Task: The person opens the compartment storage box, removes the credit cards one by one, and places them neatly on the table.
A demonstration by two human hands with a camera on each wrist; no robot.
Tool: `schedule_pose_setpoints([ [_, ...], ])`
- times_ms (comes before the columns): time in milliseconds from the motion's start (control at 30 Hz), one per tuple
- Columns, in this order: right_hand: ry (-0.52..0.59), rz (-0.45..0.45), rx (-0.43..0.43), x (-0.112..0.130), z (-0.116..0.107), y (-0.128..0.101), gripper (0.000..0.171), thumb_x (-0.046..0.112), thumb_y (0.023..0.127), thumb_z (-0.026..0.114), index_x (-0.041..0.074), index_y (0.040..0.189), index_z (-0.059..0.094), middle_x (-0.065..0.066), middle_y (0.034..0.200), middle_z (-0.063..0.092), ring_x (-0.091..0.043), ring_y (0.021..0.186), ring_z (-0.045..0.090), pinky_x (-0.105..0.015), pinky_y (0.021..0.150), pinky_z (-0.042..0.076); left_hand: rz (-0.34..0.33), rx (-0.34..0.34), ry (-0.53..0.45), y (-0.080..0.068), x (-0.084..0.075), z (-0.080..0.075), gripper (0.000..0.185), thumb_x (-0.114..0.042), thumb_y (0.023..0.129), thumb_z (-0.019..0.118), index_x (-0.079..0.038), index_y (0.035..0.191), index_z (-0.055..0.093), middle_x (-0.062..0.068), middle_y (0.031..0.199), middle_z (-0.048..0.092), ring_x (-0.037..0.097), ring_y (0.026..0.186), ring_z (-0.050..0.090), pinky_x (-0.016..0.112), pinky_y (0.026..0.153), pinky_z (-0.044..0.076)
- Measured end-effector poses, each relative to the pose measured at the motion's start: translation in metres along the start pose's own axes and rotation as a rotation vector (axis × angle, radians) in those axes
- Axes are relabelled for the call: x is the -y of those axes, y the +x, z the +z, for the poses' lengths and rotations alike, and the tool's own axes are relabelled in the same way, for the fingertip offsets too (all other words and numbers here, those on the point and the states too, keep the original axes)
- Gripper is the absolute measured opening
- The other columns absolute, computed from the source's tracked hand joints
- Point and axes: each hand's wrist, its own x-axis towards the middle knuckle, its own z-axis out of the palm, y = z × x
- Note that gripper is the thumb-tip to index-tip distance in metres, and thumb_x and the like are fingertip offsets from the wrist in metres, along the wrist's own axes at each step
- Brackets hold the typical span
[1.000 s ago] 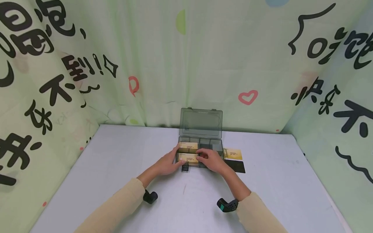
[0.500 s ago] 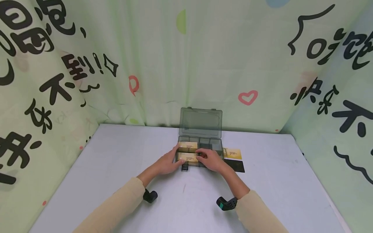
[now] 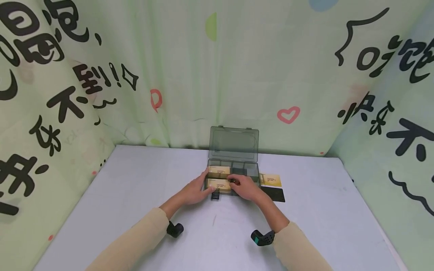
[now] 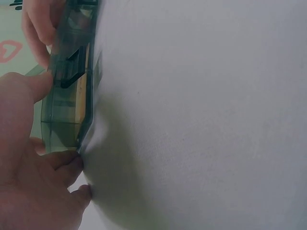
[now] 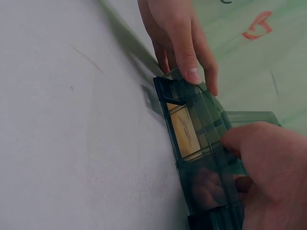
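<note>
Sitting open on the grey counter (image 3: 135, 195), lid upright, near the back curtain: a smoky compartment box (image 3: 249, 170) with two gold card stacks (image 3: 219, 177) filling its left cells. Steadying its left front corner, left hand (image 3: 194, 191) with straight fingers and thumb on the rim; right hand (image 3: 245, 187) curling fingers into the front compartment beside the nearer stack. Lying just right of the box, a gold card (image 3: 271, 179) and a black card (image 3: 275, 194).

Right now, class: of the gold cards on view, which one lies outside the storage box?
The gold card lying flat on the table, right of the smoky box and behind the black card. The other two gold ones sit in the box's left compartments.
</note>
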Motion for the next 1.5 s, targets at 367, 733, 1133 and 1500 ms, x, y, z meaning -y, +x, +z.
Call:
schedule_pose_setpoints([
  [367, -0.049, 0.005, 0.030, 0.0027, 0.0027, 0.0006, 0.028, 0.024, 0.097, 0.058, 0.015, 0.123, 0.063, -0.001, 0.079, 0.059, -0.015, 0.069, 0.048, -0.029, 0.061, 0.039, -0.001, -0.005, 0.001, -0.0003, 0.0010, 0.0016, 0.080, -0.049, 0.097, 0.050, -0.015, 0.157, 0.008, 0.012, 0.160, 0.026, 0.033, 0.145, 0.031, 0.051, 0.117, 0.029],
  [733, -0.078, 0.009, 0.062, 0.0062, 0.0041, 0.0019, 0.029, 0.024, 0.099, 0.054, 0.013, 0.125, 0.061, -0.009, 0.109, 0.068, -0.016, 0.084, 0.055, -0.038, 0.077, 0.049, 0.010, -0.004, -0.008, -0.0003, 0.0015, 0.0025, 0.080, -0.048, 0.098, 0.050, -0.015, 0.157, 0.008, 0.012, 0.160, 0.026, 0.033, 0.145, 0.032, 0.052, 0.116, 0.030],
  [1133, -0.102, 0.003, 0.068, 0.0077, 0.0029, -0.0010, 0.032, 0.025, 0.101, 0.050, 0.011, 0.128, 0.062, -0.012, 0.127, 0.064, -0.028, 0.116, 0.061, -0.048, 0.095, 0.049, -0.001, 0.007, 0.011, 0.0015, 0.0003, 0.0038, 0.082, -0.052, 0.097, 0.049, -0.017, 0.158, 0.006, 0.010, 0.160, 0.025, 0.032, 0.145, 0.031, 0.052, 0.116, 0.030],
  [1500, -0.066, 0.004, 0.071, 0.0071, 0.0030, 0.0003, 0.026, 0.026, 0.101, 0.051, 0.014, 0.122, 0.061, -0.007, 0.114, 0.067, -0.020, 0.098, 0.062, -0.041, 0.083, 0.050, -0.014, 0.007, 0.007, 0.0008, -0.0003, 0.0014, 0.083, -0.053, 0.096, 0.050, -0.018, 0.158, 0.006, 0.009, 0.160, 0.025, 0.033, 0.145, 0.031, 0.053, 0.117, 0.029],
])
